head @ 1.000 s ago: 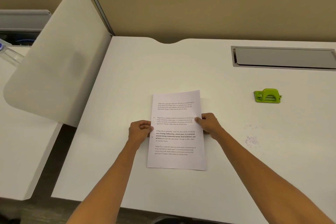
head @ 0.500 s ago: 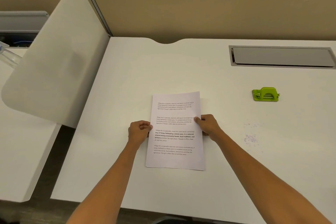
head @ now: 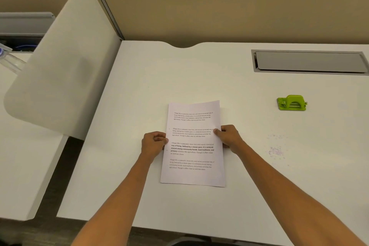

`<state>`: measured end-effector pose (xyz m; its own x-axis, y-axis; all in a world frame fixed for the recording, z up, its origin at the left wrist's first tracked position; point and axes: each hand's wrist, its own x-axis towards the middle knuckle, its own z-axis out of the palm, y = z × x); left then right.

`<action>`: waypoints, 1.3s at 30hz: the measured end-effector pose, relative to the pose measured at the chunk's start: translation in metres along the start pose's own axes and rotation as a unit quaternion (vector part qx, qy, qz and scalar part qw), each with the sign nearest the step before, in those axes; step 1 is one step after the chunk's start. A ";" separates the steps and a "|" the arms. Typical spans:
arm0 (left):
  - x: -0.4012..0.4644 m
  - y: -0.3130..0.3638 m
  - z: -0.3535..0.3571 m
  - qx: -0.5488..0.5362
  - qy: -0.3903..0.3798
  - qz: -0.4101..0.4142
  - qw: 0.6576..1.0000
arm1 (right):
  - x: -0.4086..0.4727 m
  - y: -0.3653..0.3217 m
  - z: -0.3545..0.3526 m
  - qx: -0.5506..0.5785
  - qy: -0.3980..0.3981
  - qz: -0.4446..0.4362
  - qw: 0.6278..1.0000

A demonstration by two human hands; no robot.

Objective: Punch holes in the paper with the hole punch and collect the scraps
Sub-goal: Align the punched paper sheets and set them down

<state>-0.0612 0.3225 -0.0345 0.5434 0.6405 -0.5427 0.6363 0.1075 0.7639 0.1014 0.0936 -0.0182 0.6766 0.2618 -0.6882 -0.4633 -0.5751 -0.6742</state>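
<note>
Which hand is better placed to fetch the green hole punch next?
The right hand, probably. The hole punch sits on the desk to the right of the paper, on that hand's side. The left hand would have to cross over the sheet.

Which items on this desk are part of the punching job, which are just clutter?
Job:
- printed paper, gripped at its side edges by left hand and right hand
- green hole punch
- paper scraps on desk

Lying about:
- grey cable flap
- white divider panel
- clear bottle
</note>
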 end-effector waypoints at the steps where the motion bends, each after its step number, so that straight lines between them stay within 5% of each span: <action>1: 0.000 -0.001 0.000 -0.002 0.000 -0.001 1.000 | 0.000 0.000 0.000 -0.001 0.000 -0.001 1.000; 27: -0.009 0.001 -0.013 -0.038 -0.121 -0.063 0.990 | 0.006 0.003 -0.001 0.023 0.002 0.006 1.000; 39: -0.009 -0.009 -0.006 -0.057 -0.074 -0.036 0.995 | 0.005 0.006 -0.002 0.004 0.015 -0.009 1.000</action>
<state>-0.0749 0.3207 -0.0345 0.5785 0.5097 -0.6368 0.6156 0.2394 0.7508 0.1032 0.0897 -0.0251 0.7026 0.2484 -0.6668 -0.4550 -0.5636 -0.6895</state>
